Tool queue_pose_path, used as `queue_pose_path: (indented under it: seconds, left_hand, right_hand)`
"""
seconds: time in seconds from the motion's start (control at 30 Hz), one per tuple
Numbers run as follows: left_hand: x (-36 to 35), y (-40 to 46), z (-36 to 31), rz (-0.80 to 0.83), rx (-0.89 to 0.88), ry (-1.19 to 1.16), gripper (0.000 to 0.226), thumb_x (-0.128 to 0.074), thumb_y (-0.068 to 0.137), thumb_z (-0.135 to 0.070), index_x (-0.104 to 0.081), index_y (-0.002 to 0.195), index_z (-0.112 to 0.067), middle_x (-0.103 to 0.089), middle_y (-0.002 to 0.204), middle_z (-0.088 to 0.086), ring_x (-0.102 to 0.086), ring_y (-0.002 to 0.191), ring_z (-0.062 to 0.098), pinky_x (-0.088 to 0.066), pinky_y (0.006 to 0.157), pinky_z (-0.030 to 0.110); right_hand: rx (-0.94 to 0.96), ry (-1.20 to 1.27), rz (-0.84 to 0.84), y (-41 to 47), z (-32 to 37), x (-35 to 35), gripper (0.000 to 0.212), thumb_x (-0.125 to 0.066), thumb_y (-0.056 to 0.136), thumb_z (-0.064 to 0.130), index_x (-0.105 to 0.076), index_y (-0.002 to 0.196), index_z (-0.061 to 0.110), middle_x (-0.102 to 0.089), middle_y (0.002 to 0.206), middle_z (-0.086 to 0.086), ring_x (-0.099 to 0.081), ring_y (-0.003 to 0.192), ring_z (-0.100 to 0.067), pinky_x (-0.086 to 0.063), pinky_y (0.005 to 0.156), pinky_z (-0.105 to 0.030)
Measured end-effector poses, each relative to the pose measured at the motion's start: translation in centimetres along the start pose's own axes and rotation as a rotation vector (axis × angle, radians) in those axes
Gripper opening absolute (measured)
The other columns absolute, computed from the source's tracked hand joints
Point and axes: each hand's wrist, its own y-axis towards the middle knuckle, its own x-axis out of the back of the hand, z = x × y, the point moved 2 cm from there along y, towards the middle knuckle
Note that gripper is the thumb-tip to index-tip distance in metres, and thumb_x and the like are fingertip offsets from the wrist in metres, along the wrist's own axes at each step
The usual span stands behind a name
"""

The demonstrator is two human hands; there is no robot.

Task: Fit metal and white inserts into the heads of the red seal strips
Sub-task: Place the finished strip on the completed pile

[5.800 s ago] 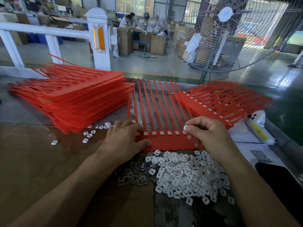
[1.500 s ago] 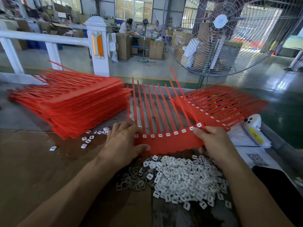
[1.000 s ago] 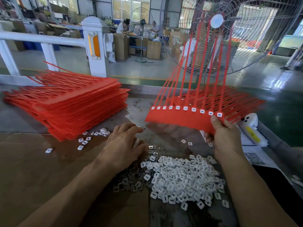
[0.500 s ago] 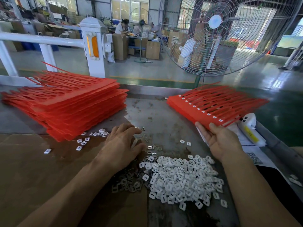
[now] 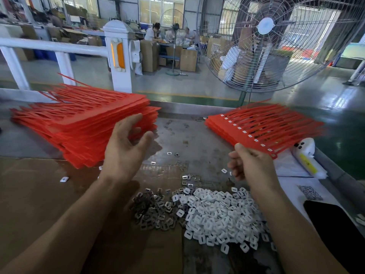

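**Reaching for the next sheet of red seal strips**

The left hand is raised at about ten o'clock from the insert piles, fingers spread wide and lightly curved, holding nothing, its fingertips just in front of the near edge of the tall stack of unfilled red strip sheets. The right hand, at about two o'clock, has its fingers curled loosely and grips nothing that can be seen; its knuckles sit just beside the near corner of the finished stack, whose top sheet shows a row of white inserts in its heads. The white inserts lie heaped at six o'clock, with the darker metal inserts touching that heap on its left.

The step in hand looks like fetching a fresh sheet. To do it well, the thumb should slip under the top sheet alone at its solid head band, peeling off one layer, not several, then lay it flat between the piles with the heads toward the person, clear of the loose inserts scattered on the worn tabletop.

Half a second earlier the left hand rested low on the table by the metal pieces; it has since lifted toward the stack. The right hand has let go of the finished sheet and drawn back.
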Motion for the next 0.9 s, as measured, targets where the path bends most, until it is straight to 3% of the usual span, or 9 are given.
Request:
queue_pose_path:
  seconds: [0.13,0.2,0.3,0.5,0.77,0.9]
  left_hand:
    - [2.8,1.6,-1.0,-0.195,-0.278,0.420,0.028,-0.063,0.096,-0.020,-0.068,0.122,-0.015,-0.061,0.125,0.003,-0.058,0.113,0.023,-0.048,0.101,0.041]
    - [4.2,2.6,-0.8,-0.287,-0.263,0.628,0.027,-0.061,0.094,-0.021,-0.069,0.119,-0.014,-0.062,0.123,0.011,-0.054,0.114,0.036,-0.042,0.103,0.048]
    - [5.8,3.2,0.2,-0.415,-0.106,0.820,0.031,-0.060,0.092,-0.029,-0.068,0.120,-0.019,-0.059,0.129,0.012,-0.045,0.121,0.039,-0.029,0.106,0.052]
    - [6.7,3.3,1.9,-0.353,0.144,0.790,0.037,-0.060,0.095,-0.032,-0.065,0.129,-0.018,-0.055,0.138,0.017,-0.040,0.130,0.042,-0.026,0.110,0.057]
    - [7.6,3.6,1.7,-0.359,0.073,0.736,0.032,-0.059,0.095,-0.019,-0.070,0.124,-0.011,-0.066,0.126,0.020,-0.056,0.118,0.046,-0.045,0.102,0.053]
    - [7.3,3.4,1.1,-0.381,0.031,0.752,0.024,-0.058,0.096,-0.018,-0.073,0.113,-0.010,-0.071,0.109,0.022,-0.064,0.100,0.046,-0.053,0.083,0.052]
  right_hand:
    - [0.079,-0.120,0.093,-0.6,-0.1,-1.0,0.035,-0.059,0.104,0.032,-0.072,0.084,0.006,-0.071,0.063,-0.010,-0.056,0.045,-0.016,-0.044,0.039,-0.025]
    - [0.095,-0.152,0.104,-0.7,-0.1,-1.0,0.035,-0.058,0.105,0.032,-0.072,0.084,0.007,-0.072,0.064,-0.010,-0.057,0.046,-0.015,-0.045,0.040,-0.025]
    - [0.093,-0.161,0.111,-0.8,0.0,-1.0,0.035,-0.058,0.105,0.032,-0.072,0.084,0.008,-0.072,0.065,-0.010,-0.057,0.047,-0.016,-0.045,0.041,-0.026]
    - [0.112,-0.191,0.139,-1.2,0.2,-1.4,0.034,-0.058,0.105,0.032,-0.072,0.084,0.009,-0.072,0.065,-0.009,-0.057,0.047,-0.015,-0.045,0.041,-0.025]
    - [0.098,-0.183,0.157,-1.5,0.2,-1.5,0.033,-0.059,0.104,0.030,-0.071,0.083,0.007,-0.071,0.064,-0.010,-0.056,0.046,-0.015,-0.043,0.041,-0.026]
    - [0.096,-0.209,0.176,-1.8,0.4,-1.6,0.033,-0.059,0.104,0.031,-0.072,0.083,0.009,-0.072,0.066,-0.009,-0.058,0.047,-0.015,-0.045,0.042,-0.025]
